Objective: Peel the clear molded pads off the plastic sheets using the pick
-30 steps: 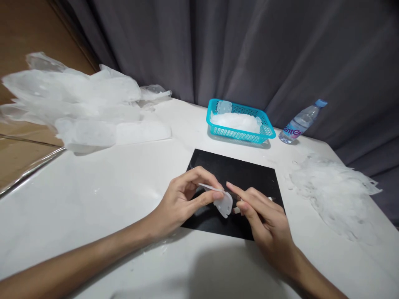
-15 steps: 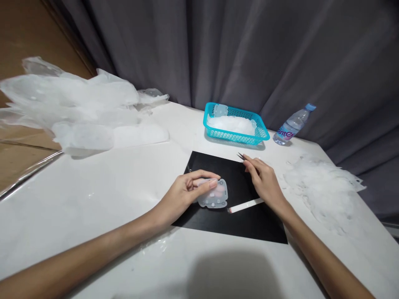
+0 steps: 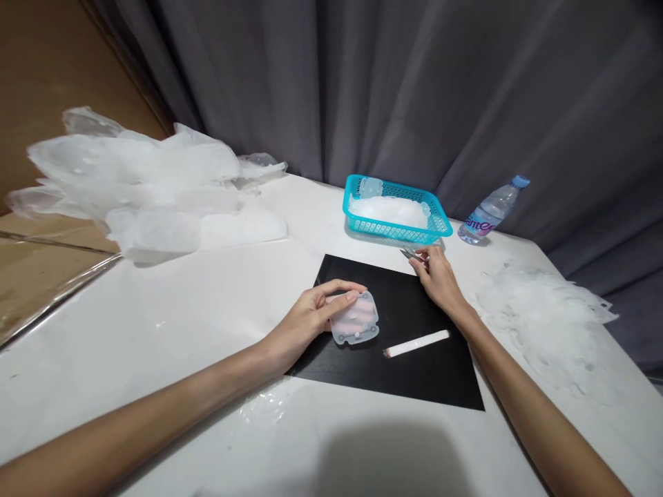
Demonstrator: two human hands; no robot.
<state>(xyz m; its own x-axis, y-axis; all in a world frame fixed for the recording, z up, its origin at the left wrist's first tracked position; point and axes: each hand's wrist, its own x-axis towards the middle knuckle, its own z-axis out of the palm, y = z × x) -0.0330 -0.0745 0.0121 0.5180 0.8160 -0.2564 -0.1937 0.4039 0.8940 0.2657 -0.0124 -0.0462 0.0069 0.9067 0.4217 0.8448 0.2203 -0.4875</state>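
In the head view, my left hand point(image 3: 318, 310) pinches a frosted, translucent plastic piece point(image 3: 356, 321) between thumb and fingers, above the black mat point(image 3: 357, 378). The piece has rounded corners and small holes near its edge, and the fingers behind show through it as pink. Near the far right part of the mat, my right hand point(image 3: 438, 276) is closed on slim dark tweezers point(image 3: 410, 255) whose points face left. A thin white stick point(image 3: 417, 343) with a reddish, dark-edged end lies on the mat between my hands.
A turquoise basket point(image 3: 398, 233) with white, translucent pieces stands behind the mat. Right of it is a water bottle point(image 3: 489, 214). Clear plastic pieces are heaped at right point(image 3: 539, 317). Filled plastic bags point(image 3: 150, 172) pile up at left beside cardboard point(image 3: 31, 76). A grey curtain point(image 3: 383, 90) hangs behind.
The plastic piece has turned in my left hand, showing its face more squarely. My right hand has shifted away from the stick, exposing its far end, and the tweezers have turned. The camera view has shifted slightly.
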